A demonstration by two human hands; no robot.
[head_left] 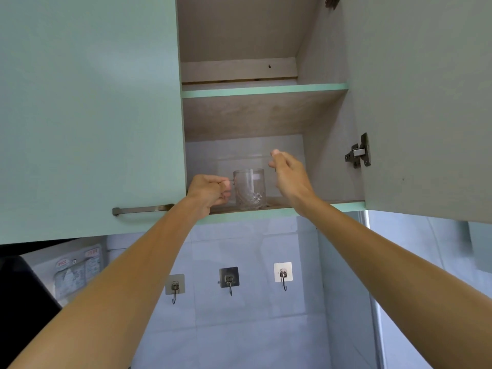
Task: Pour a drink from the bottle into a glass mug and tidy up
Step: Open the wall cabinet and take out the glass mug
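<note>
Left hand (210, 194): raised into the open wall cupboard, fingers curled closed around the handle of the glass mug (249, 189), which projects from the mug's side at 9 o'clock; the handle itself is mostly hidden inside the fist. Right hand (288, 174): raised at 3 o'clock of the mug, near its rim but apart from it, fingers loosely bent and parted, holding nothing, thumb tip uppermost. Glass mug: clear, upright, patterned glass low on its body, standing on the bottom shelf (266, 210) of the cupboard near the front edge, between the two hands, the left touching it and the right just beside it; whether it is lifted clear of the shelf cannot be told. Upper shelf (263, 90): green-edged, at 12 o'clock of the mug, nothing visible on it from below. Closed cupboard door (87, 115): pale green, at 9 o'clock of the left hand, with a metal bar handle (142, 209) along its lower edge, partly behind the left forearm. Open cupboard door (426, 102): at 3 o'clock of the right hand, swung outward, with a metal hinge (358, 151) on its inner face. Three adhesive wall hooks (229, 279): in a row on the tiled wall at 6 o'clock of the mug, between the forearms.
</note>
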